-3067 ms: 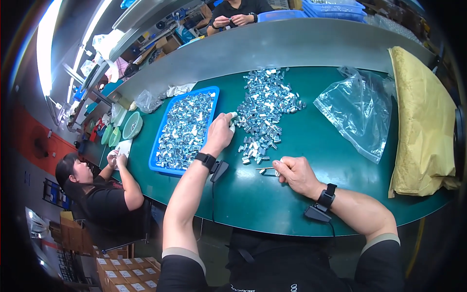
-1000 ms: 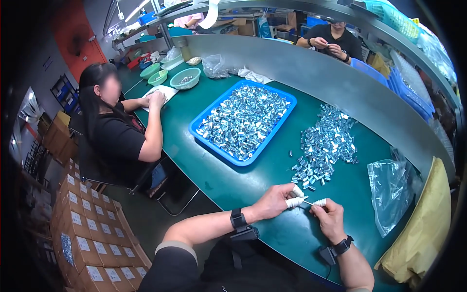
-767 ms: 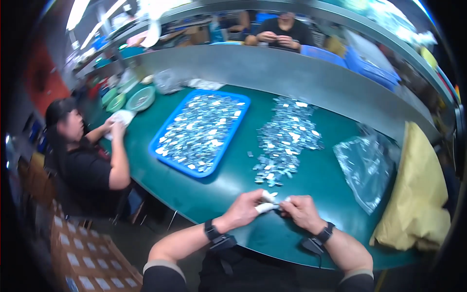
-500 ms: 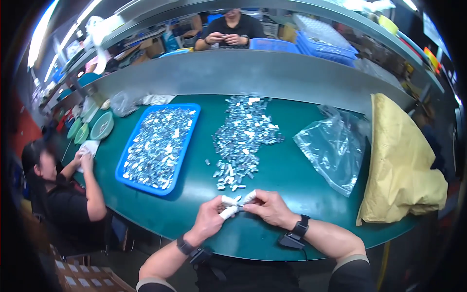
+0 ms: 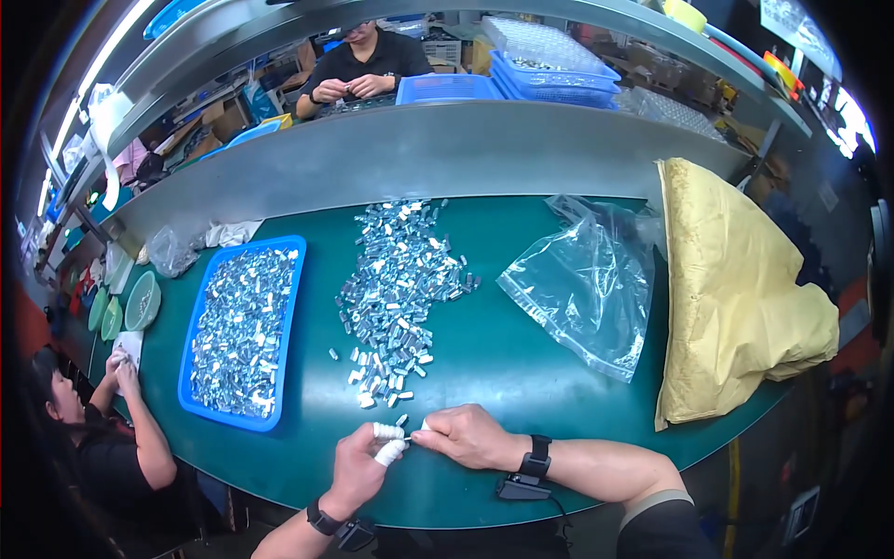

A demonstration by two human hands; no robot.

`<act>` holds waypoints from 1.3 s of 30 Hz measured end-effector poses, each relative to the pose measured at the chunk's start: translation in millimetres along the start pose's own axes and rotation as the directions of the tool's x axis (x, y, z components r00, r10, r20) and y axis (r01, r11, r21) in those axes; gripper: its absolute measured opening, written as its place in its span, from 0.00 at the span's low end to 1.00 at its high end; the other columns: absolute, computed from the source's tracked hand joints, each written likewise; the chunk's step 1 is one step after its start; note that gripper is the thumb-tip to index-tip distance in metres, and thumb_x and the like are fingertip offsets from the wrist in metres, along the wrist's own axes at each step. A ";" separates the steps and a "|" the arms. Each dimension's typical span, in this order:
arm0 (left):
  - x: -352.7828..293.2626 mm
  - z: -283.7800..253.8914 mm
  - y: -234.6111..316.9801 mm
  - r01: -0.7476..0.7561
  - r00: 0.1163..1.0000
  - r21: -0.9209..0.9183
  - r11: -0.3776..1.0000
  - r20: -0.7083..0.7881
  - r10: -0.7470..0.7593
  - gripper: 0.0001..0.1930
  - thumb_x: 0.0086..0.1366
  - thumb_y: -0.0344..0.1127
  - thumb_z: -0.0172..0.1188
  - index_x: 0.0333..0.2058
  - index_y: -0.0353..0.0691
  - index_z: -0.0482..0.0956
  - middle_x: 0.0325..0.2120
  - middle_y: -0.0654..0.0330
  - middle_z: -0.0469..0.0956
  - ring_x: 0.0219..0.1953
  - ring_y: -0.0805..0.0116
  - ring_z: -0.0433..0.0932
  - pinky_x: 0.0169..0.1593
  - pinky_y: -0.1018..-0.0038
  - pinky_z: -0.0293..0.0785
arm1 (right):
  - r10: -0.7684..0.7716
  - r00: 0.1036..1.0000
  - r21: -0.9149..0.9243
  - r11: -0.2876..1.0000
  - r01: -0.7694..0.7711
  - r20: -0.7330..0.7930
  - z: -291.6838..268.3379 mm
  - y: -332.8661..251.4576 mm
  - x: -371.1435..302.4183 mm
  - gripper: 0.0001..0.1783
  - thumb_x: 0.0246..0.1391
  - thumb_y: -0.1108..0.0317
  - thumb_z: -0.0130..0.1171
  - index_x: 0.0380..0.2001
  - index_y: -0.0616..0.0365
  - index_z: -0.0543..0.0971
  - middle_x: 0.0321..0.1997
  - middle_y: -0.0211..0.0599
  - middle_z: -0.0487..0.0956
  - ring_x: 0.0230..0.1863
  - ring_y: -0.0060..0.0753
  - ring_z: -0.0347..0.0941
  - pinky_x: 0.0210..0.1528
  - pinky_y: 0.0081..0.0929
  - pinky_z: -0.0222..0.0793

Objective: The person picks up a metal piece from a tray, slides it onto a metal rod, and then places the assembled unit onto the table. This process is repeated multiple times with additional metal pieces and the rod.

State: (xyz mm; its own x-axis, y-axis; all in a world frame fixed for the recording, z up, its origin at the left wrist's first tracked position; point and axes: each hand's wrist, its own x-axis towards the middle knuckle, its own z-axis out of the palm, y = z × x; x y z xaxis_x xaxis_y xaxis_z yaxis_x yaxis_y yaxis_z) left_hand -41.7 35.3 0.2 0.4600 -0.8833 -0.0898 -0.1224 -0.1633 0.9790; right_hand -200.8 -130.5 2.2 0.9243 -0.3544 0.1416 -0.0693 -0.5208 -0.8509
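Note:
My left hand (image 5: 358,468), with white wraps on thumb and forefinger, is closed in a pinch at the table's near side. A small silvery metal piece (image 5: 401,420) shows at its fingertips. Against those tips, my right hand (image 5: 468,437) is closed, its fingers curled and one wrapped in white. A thin bit seems to lie between the two hands; what the right fingers hold is too small to make out. Just beyond the hands spreads a loose pile of small metal pieces (image 5: 399,279), shiny and short. One stray piece (image 5: 333,354) lies left of it.
Left of the pile stands a blue tray (image 5: 300,279) full of similar pieces. A clear plastic bag (image 5: 587,289) and a big yellow sack (image 5: 736,307) lie to the right. Green bowls (image 5: 142,300) and a co-worker (image 5: 130,438) are at left. Another person (image 5: 358,70) sits beyond the metal partition (image 5: 419,144).
The view has turned to the right, so the table's things stand further left in the picture. My right fingers are curled tighter; both hands remain together at the fingertips.

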 end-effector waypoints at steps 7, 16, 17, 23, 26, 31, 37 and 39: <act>1.5 -3.3 5.6 0.029 1.000 -0.046 0.998 0.005 -0.029 0.08 0.66 0.27 0.67 0.43 0.33 0.81 0.35 0.57 0.86 0.34 0.74 0.85 0.39 0.77 0.80 | 0.029 0.997 0.163 0.986 -0.018 -0.068 1.0 -0.1 5.4 0.12 0.63 0.61 0.65 0.32 0.59 0.81 0.27 0.43 0.80 0.28 0.41 0.77 0.31 0.36 0.70; 9.1 -7.0 9.1 -0.008 0.997 -0.041 0.999 0.082 0.012 0.10 0.68 0.30 0.66 0.45 0.34 0.81 0.36 0.59 0.85 0.32 0.75 0.83 0.37 0.77 0.79 | 0.069 0.995 0.200 0.978 -0.052 -0.078 -6.6 -11.7 7.8 0.07 0.59 0.68 0.68 0.32 0.61 0.83 0.27 0.39 0.80 0.26 0.33 0.76 0.28 0.31 0.68; 7.8 -9.1 10.4 0.006 0.999 -0.035 0.999 0.050 -0.004 0.10 0.68 0.30 0.66 0.45 0.34 0.81 0.36 0.59 0.85 0.32 0.75 0.83 0.37 0.77 0.79 | 0.054 0.997 0.216 0.976 -0.043 -0.049 -6.0 -10.4 9.9 0.07 0.59 0.68 0.68 0.32 0.61 0.83 0.27 0.39 0.80 0.26 0.33 0.76 0.28 0.31 0.68; 1.2 -5.1 11.1 -0.047 0.997 -0.001 0.999 0.055 0.047 0.11 0.68 0.32 0.67 0.45 0.35 0.81 0.34 0.60 0.84 0.33 0.76 0.81 0.36 0.75 0.77 | 0.074 0.997 0.107 0.991 -0.076 0.025 -7.1 -8.7 3.3 0.07 0.59 0.72 0.65 0.28 0.63 0.84 0.25 0.35 0.82 0.26 0.26 0.77 0.30 0.25 0.70; -1.6 -5.5 9.5 -0.068 0.996 -0.020 0.998 0.055 0.069 0.11 0.68 0.32 0.67 0.45 0.36 0.81 0.34 0.60 0.84 0.33 0.77 0.80 0.37 0.75 0.77 | 0.111 0.994 0.146 0.983 -0.112 0.017 -2.1 -8.9 2.1 0.07 0.59 0.72 0.65 0.28 0.63 0.83 0.25 0.36 0.81 0.26 0.26 0.76 0.29 0.26 0.70; 5.2 -9.7 9.6 -0.027 0.995 0.004 1.000 0.100 0.026 0.10 0.67 0.30 0.67 0.46 0.36 0.81 0.37 0.62 0.84 0.35 0.78 0.81 0.38 0.77 0.77 | 0.133 0.987 0.182 0.977 -0.116 -0.087 1.4 -10.1 6.9 0.06 0.58 0.71 0.66 0.30 0.62 0.83 0.25 0.37 0.81 0.25 0.26 0.75 0.29 0.28 0.69; 8.1 -9.6 9.6 0.005 0.998 -0.067 0.998 0.070 0.000 0.10 0.68 0.27 0.66 0.45 0.33 0.80 0.38 0.62 0.84 0.37 0.77 0.82 0.41 0.78 0.79 | 0.115 0.990 0.209 0.973 -0.094 -0.087 0.3 -8.7 10.5 0.07 0.60 0.69 0.66 0.30 0.60 0.83 0.26 0.38 0.81 0.25 0.28 0.76 0.29 0.29 0.69; 10.3 -8.2 9.8 0.005 0.997 -0.040 0.999 0.079 -0.002 0.09 0.68 0.27 0.66 0.45 0.32 0.80 0.38 0.61 0.84 0.37 0.77 0.82 0.42 0.78 0.79 | 0.063 0.991 0.199 0.979 -0.038 -0.120 -1.3 -3.8 10.1 0.08 0.61 0.68 0.65 0.30 0.60 0.83 0.26 0.39 0.81 0.25 0.29 0.76 0.29 0.30 0.69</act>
State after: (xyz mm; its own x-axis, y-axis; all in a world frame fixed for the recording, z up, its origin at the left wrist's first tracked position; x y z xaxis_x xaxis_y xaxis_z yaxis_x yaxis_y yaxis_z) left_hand -31.0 28.2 10.3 0.3896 -0.9149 -0.1060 -0.0843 -0.1500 0.9851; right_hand -191.7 -133.2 7.4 0.8665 -0.4769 0.1476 -0.0283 -0.3422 -0.9392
